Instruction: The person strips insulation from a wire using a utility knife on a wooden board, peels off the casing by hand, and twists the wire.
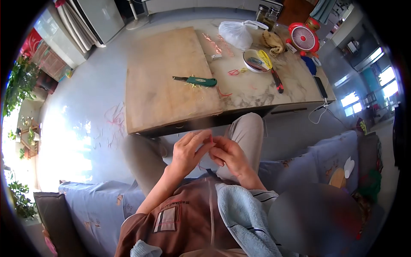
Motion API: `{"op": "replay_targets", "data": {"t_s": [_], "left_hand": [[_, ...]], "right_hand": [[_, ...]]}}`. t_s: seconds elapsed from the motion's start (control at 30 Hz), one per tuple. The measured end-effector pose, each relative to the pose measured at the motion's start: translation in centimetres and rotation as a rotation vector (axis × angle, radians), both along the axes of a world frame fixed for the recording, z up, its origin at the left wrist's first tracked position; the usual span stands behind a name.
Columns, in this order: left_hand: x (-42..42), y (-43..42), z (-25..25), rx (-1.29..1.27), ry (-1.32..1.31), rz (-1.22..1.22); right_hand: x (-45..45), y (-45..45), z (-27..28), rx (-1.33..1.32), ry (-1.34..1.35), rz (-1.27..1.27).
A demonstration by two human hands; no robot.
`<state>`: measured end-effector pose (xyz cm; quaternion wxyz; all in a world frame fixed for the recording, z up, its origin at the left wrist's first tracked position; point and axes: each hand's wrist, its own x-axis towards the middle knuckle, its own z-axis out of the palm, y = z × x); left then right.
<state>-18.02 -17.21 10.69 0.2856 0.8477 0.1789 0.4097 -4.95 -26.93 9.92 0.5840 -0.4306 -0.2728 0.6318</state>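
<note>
My left hand (187, 150) and my right hand (230, 155) meet above my lap, just short of the table edge. Both are closed, with fingertips pinched together. A small red strand (211, 138) shows between them; most of it is hidden by the fingers. On the wooden board (160, 60) in front lies a green utility knife (201, 81) with its blade out, among yellow scraps. A red strand (223, 92) lies by the board's right edge. Farther right, a white bowl (247, 65) holds coiled wires, including a yellow coil (265, 58).
A red-and-black handled tool (277, 81) lies beside the bowl. Behind are copper-coloured strands (212, 43), a white plastic bag (236, 35), glass jars (269, 18) and a red fan (304, 37). A phone with a cable (320, 87) rests at the right edge. Thin scraps (115, 118) litter the floor.
</note>
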Motion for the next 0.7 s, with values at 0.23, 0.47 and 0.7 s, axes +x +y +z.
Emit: {"op": "replay_targets", "data": {"t_s": [0.23,0.47,0.7], "left_hand": [[-0.4,0.5,0.5,0.284,-0.095,0.018],[0.3,-1.1,0.7,-0.864,-0.377,-0.092],[0.3,0.4,0.9,-0.966,-0.348,-0.109]], "right_hand": [[0.5,-0.5,0.9,0.053,-0.152,0.067],[0.6,-0.9,1.9,0.087,-0.424,0.046],[0.4,0.5,2.4,0.074,-0.686,-0.113]]}}
